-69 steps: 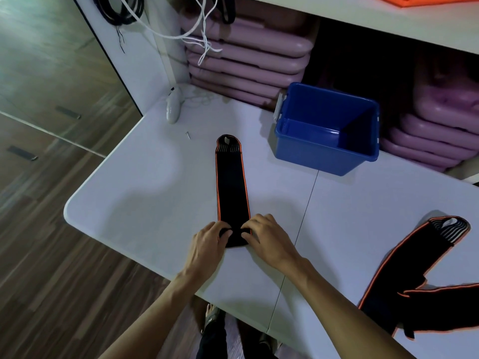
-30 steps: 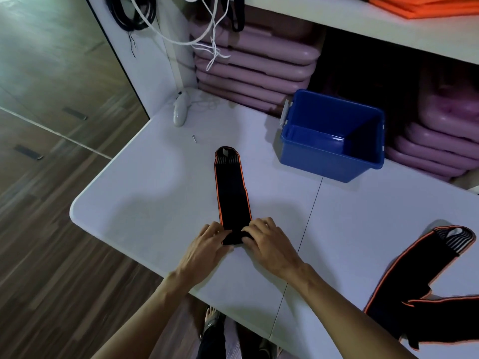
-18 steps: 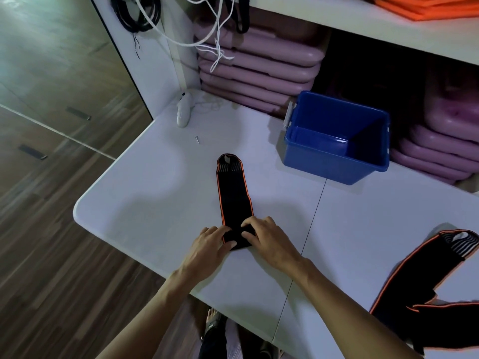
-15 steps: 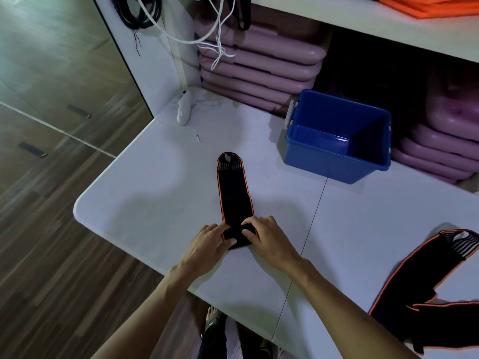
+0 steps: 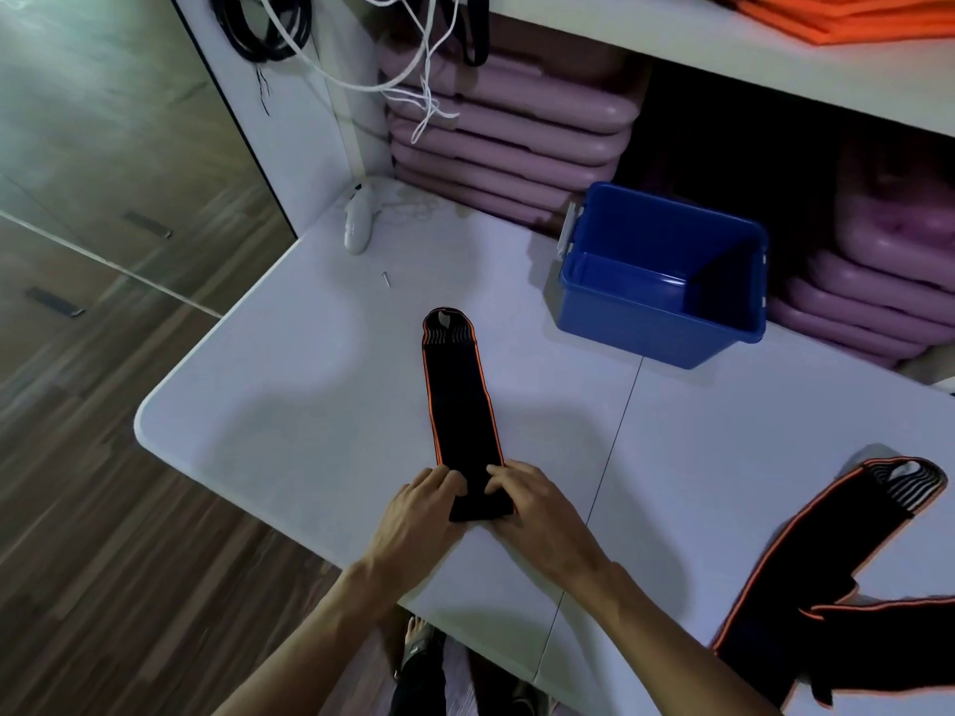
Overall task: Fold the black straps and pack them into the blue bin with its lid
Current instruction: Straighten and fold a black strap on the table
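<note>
A black strap with orange edging (image 5: pixel 457 400) lies lengthwise on the white table (image 5: pixel 289 405), its striped tip pointing away from me. Its near end is rolled into a small bundle under my fingers. My left hand (image 5: pixel 418 514) and my right hand (image 5: pixel 532 514) press on that rolled end from either side. The open blue bin (image 5: pixel 656 323) stands empty at the back right of the table. No lid is in view. More black straps (image 5: pixel 847 576) lie at the right edge.
Stacks of purple mats (image 5: pixel 511 131) fill the shelf behind the bin. White cords (image 5: pixel 424 69) hang down at the back left, above a white device (image 5: pixel 357 227). A small screw (image 5: pixel 385 279) lies on the table. The table's left edge drops to wooden floor.
The visible flat part of the strap has grown shorter as its near end rolled up under my fingers. Both hands stayed at that end. The camera view shifted slightly.
</note>
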A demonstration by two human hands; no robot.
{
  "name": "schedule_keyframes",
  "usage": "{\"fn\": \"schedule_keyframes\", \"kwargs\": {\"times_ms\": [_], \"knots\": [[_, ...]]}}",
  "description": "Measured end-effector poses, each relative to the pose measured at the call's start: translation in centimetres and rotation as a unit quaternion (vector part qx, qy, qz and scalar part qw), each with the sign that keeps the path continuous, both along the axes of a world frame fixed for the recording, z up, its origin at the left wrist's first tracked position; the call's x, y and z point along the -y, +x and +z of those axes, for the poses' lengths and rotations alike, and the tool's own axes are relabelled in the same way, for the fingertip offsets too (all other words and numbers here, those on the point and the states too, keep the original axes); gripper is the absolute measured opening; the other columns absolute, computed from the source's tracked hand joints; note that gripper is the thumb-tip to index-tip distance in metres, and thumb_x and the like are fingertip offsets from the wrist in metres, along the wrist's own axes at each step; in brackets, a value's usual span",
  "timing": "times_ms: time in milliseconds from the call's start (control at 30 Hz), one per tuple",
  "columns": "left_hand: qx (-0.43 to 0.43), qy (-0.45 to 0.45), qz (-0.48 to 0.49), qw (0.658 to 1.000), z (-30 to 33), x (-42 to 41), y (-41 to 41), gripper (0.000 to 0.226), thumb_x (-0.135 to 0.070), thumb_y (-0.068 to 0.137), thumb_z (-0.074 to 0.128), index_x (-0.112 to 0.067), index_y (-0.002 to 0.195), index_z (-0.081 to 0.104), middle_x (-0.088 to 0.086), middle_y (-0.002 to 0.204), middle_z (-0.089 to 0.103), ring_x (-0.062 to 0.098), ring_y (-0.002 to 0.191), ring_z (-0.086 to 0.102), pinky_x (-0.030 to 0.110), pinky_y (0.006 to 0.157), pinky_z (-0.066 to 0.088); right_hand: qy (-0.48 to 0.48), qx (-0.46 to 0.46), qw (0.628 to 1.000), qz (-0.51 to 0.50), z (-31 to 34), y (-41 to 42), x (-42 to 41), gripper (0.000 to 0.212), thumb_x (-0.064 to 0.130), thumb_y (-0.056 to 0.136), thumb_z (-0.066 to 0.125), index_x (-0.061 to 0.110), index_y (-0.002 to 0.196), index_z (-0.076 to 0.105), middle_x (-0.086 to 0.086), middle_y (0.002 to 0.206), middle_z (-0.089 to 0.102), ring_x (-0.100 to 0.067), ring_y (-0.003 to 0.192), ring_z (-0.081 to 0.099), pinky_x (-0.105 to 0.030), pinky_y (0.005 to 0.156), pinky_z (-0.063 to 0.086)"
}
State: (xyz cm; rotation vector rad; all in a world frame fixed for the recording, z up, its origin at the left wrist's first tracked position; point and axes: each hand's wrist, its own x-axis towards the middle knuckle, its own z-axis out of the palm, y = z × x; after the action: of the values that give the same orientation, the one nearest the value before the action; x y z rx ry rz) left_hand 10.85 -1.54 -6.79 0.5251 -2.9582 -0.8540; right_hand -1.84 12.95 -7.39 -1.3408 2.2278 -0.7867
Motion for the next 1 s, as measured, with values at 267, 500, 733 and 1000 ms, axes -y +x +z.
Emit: {"fn": "schedule_keyframes", "kwargs": {"times_ms": [267,500,733,1000], "knots": [[0.08,0.021,0.024,0.996,-0.2,2.5,-0.3,0.075,-0.077,0.08,0.021,-0.022,0.111,0.062,-0.005,0.108,0.052,0.018,0.1,0.045,0.032,0.086,0.042,0.079,-0.063,0.993,0.066,1.0,-2.8,2.5,0.05,0.055,0.095,0.03,0.017,0.108,0.061,0.006,0.114,0.06,-0.014,0.113,0.045,-0.036,0.087,0.045],[0.203,0.05,0.06,0.976,0.5,4.2,-2.9,0.047,-0.061,0.088,0.045,-0.017,0.097,0.059,-0.002,0.1,0.05,0.024,0.105,0.048,0.035,0.086,0.038,0.049,-0.144,0.988,-0.022,0.3,-1.7,4.6,0.022,0.031,0.096,0.055,0.021,0.115,0.054,-0.004,0.114,0.05,-0.025,0.097,0.05,-0.038,0.072,0.05],[0.144,0.084,0.141,0.976,0.8,6.0,-2.8,0.048,-0.066,0.071,0.065,-0.024,0.091,0.057,-0.008,0.085,0.061,0.014,0.082,0.056,0.029,0.068,0.045,0.066,-0.273,0.959,-0.037,-0.3,1.2,3.7,0.038,0.037,0.094,0.048,0.018,0.125,0.059,-0.004,0.116,0.058,-0.026,0.095,0.056,-0.037,0.071,0.048],[0.02,0.128,0.267,0.955,1.8,11.3,-8.8,0.044,-0.036,0.083,0.069,-0.008,0.113,0.053,0.013,0.109,0.059,0.03,0.098,0.059,0.031,0.078,0.041,0.094,-0.302,0.949,-0.026,0.0,2.2,3.9,0.048,0.043,0.091,0.053,0.011,0.128,0.055,-0.002,0.116,0.059,-0.028,0.099,0.054,-0.04,0.074,0.047]]}}
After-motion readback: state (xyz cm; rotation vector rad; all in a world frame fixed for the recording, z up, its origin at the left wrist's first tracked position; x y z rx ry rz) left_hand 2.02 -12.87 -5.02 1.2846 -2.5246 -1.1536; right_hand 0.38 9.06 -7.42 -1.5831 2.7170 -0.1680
